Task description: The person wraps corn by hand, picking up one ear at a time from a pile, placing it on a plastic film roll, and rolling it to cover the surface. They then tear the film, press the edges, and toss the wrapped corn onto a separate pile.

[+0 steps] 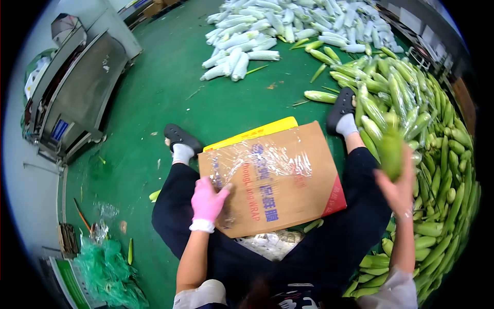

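A cardboard box (293, 190) with printed lettering lies across my lap, and clear plastic film (280, 164) is spread over its upper part. My left hand (208, 203), in a pink glove, rests on the box's left side with the thumb spread away from the fingers. On the right, my bare right hand (400, 188) grips a green ear of corn (392, 154), slightly blurred by motion, in front of the corn pile. The fingers behind the ear are partly hidden. A yellow sheet or panel (257, 131) sticks out beyond the box's far edge.
Unwrapped corn (453, 180) is heaped along my right side, with several film-wrapped ears (404, 98) on it. Ears in white foam netting (288, 26) form a pile ahead. Green plastic bags (110, 273) lie at lower left, and a metal cart (85, 87) stands at upper left.
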`<state>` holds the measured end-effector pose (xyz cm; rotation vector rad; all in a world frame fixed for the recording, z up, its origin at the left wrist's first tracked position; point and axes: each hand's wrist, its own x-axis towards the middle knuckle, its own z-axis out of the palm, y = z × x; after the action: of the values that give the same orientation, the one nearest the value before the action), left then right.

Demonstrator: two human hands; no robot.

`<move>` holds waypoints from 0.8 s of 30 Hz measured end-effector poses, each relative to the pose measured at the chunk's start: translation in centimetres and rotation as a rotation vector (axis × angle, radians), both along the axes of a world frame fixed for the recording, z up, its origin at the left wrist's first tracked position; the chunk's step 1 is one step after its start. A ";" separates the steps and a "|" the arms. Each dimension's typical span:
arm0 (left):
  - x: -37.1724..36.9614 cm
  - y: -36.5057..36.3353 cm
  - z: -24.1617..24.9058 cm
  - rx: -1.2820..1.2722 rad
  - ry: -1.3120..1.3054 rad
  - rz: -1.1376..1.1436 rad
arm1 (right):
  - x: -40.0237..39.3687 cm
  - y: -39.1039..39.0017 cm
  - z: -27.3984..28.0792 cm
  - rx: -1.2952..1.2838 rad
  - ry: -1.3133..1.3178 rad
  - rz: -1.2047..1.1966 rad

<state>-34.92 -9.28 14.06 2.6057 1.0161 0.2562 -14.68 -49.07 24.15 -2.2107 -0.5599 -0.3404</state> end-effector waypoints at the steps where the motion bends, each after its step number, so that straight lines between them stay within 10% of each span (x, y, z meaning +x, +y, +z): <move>1: 0.8 0.2 -0.4 0.038 0.060 -0.040 | 0.6 4.5 0.1 -0.107 -0.096 0.184; 7: 2.6 3.5 -2.7 0.080 0.169 -0.130 | 1.9 25.6 -9.3 -0.299 -0.195 0.752; 10: 1.0 5.7 -2.3 -0.490 -0.030 -0.074 | 1.7 27.2 -12.3 -0.337 -0.203 0.756; 12: 0.2 4.6 0.9 -1.291 -0.805 0.085 | 1.6 25.7 -11.9 -0.446 -0.152 0.911; 14: 3.0 2.0 1.5 -1.175 -1.012 0.150 | 2.0 25.8 -11.8 -0.431 -0.102 0.991; 18: 8.0 1.7 -5.6 -0.210 -0.651 -0.283 | 4.1 26.2 -11.1 -0.486 0.007 1.070; 20: 8.9 0.2 -2.0 0.258 -0.259 -0.489 | 2.5 24.4 -10.1 -0.261 -0.210 0.709; 24: 9.5 2.2 -0.3 0.121 -0.118 -0.610 | -1.8 17.4 -11.4 -0.318 -0.143 0.448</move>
<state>-25.40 -7.11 13.71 2.8171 0.1422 0.3160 -16.52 -31.71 12.71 -2.2850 -1.2334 -0.1804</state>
